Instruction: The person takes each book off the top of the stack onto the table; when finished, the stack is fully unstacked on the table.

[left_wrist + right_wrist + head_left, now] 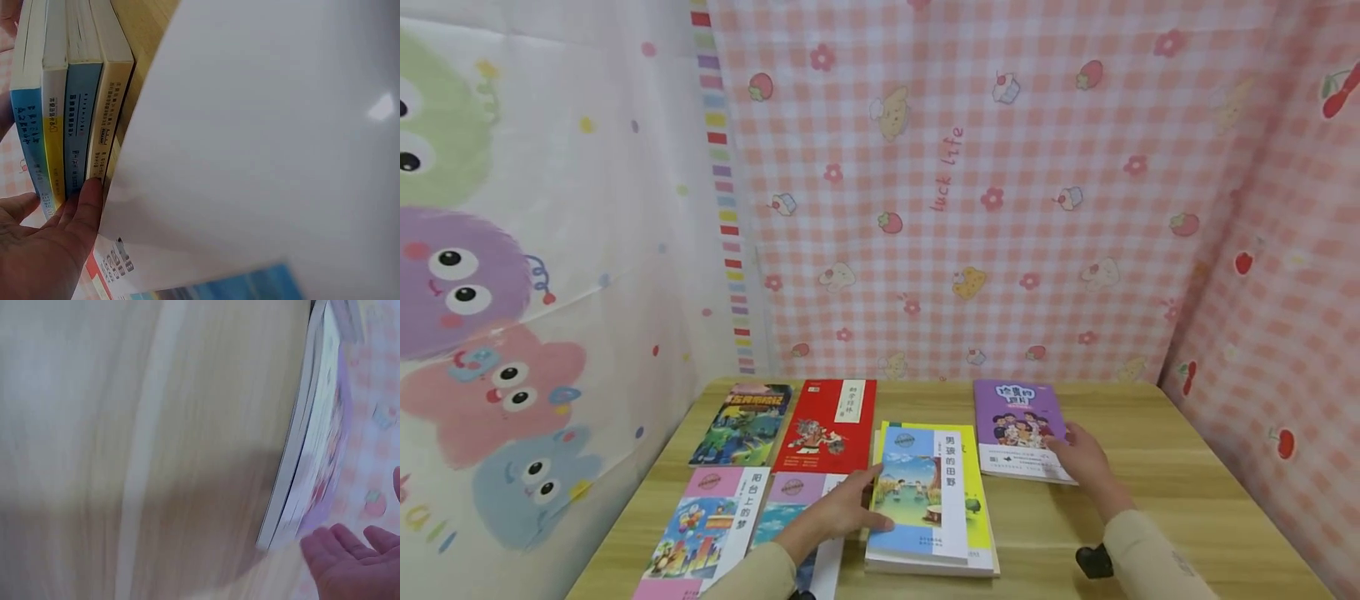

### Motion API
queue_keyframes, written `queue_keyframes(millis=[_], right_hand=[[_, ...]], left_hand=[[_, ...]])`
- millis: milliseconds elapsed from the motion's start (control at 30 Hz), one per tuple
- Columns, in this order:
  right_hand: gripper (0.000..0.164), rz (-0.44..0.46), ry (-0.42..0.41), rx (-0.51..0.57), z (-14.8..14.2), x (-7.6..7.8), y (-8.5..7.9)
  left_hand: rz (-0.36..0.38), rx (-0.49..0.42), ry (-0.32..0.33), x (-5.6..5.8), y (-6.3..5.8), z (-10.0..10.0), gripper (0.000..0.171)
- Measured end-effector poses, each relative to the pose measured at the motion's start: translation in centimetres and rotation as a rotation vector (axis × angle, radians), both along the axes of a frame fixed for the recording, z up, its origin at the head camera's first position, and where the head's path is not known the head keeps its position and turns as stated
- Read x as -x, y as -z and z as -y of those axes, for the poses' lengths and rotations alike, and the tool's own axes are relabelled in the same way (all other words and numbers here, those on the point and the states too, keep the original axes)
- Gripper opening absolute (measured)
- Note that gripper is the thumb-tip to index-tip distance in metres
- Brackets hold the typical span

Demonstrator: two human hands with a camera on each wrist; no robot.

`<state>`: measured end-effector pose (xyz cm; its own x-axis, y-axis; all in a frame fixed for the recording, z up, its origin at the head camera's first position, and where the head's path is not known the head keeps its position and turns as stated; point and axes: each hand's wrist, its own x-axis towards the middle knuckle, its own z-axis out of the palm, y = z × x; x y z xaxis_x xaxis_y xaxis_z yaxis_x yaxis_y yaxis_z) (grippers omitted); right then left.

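My left hand [842, 508] is at the left side of a stack of paperback books. On top lies a blue-covered book [910, 500] with a white title strip, over a yellow-covered book [976, 492]. In the left wrist view several spines show, a blue-grey spine [81, 125] and a cream spine [107, 125] among them; straight fingers [90, 203] touch them. My right hand [1086, 462], fingers extended, is at the right edge of a purple-covered book [1018, 429]. The right wrist view shows that book blurred, lying on another book [284, 481], just beyond the fingertips.
On the wooden table [1195, 500] left of the stack lie a dark green illustrated book [741, 425], a red book [831, 429], a pink-and-white book [700, 533] and a sea-covered book [823, 571] partly under my left arm. A checked curtain [985, 167] hangs behind.
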<state>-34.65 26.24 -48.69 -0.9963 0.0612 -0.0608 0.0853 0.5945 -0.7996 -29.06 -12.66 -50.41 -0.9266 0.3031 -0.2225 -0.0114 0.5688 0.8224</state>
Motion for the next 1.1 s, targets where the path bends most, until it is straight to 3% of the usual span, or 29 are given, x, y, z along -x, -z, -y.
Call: queue_keyframes(millis=[100,200,500,633,800,933,1100], right_hand=[[0.056,-0.054,-0.022,0.036,2.1,-0.5,0.0],[0.053,-0.043,-0.044,0.097,4.6,-1.0,0.4],[0.054,0.083,-0.064,0.323,10.9,-4.5,1.8],[0.057,0.079,-0.044,0.348,11.8,-5.5,1.9],[0.050,-0.005,-0.048,0.359,12.0,-6.1,2.2],[0.051,-0.029,-0.032,0.321,11.7,-6.4,2.2],[0.055,-0.007,-0.039,0.259,11.4,-6.5,2.2]], left_hand=[[0.009,-0.001,-0.006,0.0,0.2,0.1,0.094],[0.016,-0.008,-0.011,0.1,0.2,0.1,0.095],[0.012,-0.015,-0.012,-0.3,0.2,0.4,0.091],[0.008,-0.040,-0.016,-0.5,0.1,0.5,0.088],[0.007,-0.069,0.014,-0.8,-0.2,0.2,0.078],[0.018,-0.091,0.078,-1.0,-0.3,0.0,0.066],[0.022,-0.070,0.076,-1.0,-0.2,0.1,0.058]])
